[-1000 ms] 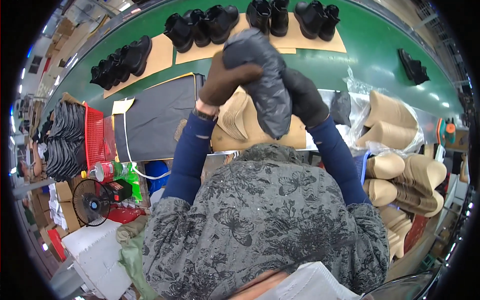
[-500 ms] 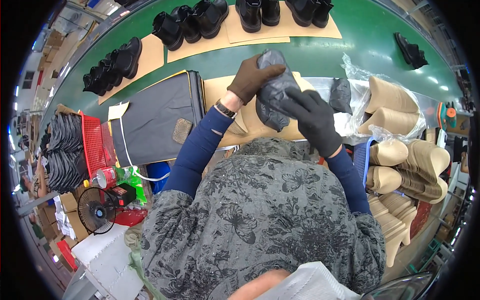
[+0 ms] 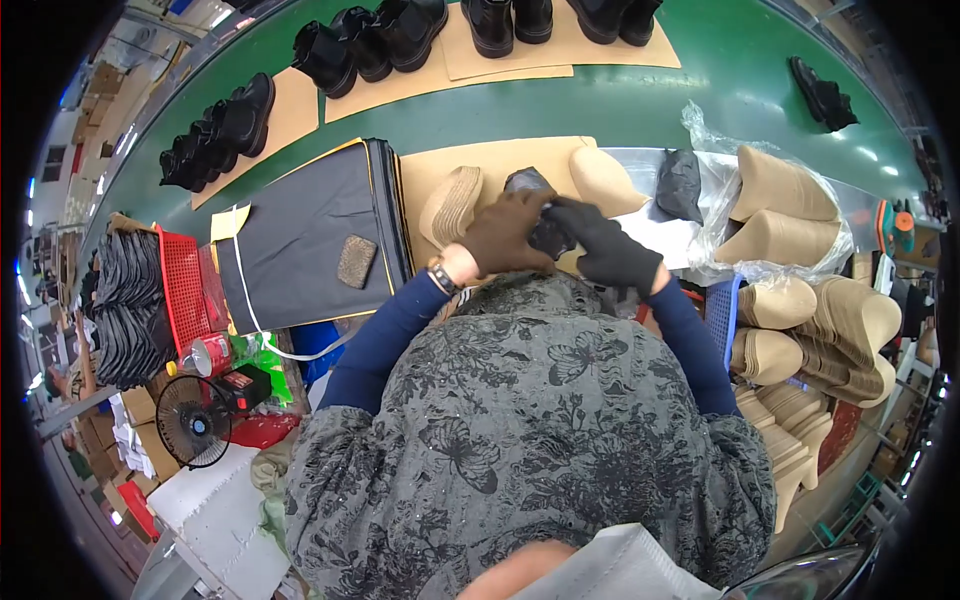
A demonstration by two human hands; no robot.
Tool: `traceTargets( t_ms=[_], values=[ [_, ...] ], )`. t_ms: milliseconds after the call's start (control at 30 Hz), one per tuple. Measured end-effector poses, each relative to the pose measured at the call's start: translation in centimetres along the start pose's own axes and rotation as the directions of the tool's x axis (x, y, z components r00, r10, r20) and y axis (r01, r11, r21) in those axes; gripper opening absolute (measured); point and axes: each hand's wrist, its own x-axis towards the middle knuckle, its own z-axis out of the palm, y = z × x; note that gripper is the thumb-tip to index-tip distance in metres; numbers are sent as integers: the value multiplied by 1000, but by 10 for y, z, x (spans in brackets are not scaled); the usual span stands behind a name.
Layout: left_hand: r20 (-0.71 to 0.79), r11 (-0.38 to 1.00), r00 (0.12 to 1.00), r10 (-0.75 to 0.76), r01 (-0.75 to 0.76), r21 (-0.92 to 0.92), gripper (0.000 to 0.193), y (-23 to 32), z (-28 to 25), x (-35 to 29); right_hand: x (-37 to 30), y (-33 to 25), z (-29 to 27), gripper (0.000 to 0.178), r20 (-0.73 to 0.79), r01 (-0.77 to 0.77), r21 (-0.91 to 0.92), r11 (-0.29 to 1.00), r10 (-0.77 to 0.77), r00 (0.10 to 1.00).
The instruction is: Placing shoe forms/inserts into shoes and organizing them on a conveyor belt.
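Both my gloved hands are low at the near edge of the work surface, over a dark, crumpled, black-wrapped bundle (image 3: 527,180). My left hand (image 3: 508,232), in a brown glove, lies across the bundle's left side with its fingers closed on it. From the right, my right hand (image 3: 612,245) in a dark grey glove pinches the bundle, its fingertips meeting the left ones. Part of the bundle is hidden under the gloves. A stack of tan insoles (image 3: 452,205) stands left of the hands. More tan insoles (image 3: 606,180) lie to the right, on the cardboard sheet (image 3: 490,152).
Black sheets (image 3: 305,235) are piled at left, with a brown rough block (image 3: 356,261) on top. Another black bundle (image 3: 680,185) and plastic-wrapped insoles (image 3: 785,190) lie right. Black boots (image 3: 410,35) line the green table (image 3: 700,100). A fan (image 3: 195,422) stands lower left.
My hands have come down toward me from holding a black bundle raised above the surface. They are now together low on a bundle, and the insoles on both sides have come into sight.
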Motion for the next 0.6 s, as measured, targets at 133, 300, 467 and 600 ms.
traceTargets(
  t_ms=[133,300,467,600],
  values=[
    [-138,982,975,174,-161,98,94,15,32,11,-12,6,-49,70,-103,-68,-509,858,18,995],
    [-20,920,975,221,-201,337,29,-19,71,31,-18,97,-20,63,-260,-291,-625,724,158,953],
    [72,957,966,247,-255,139,44,-36,60,35,-16,111,-33,59,-374,-205,-444,872,27,927],
    [-209,952,936,282,-300,-59,73,-32,21,27,17,60,-71,55,-522,-162,-333,929,-38,852]
  ],
)
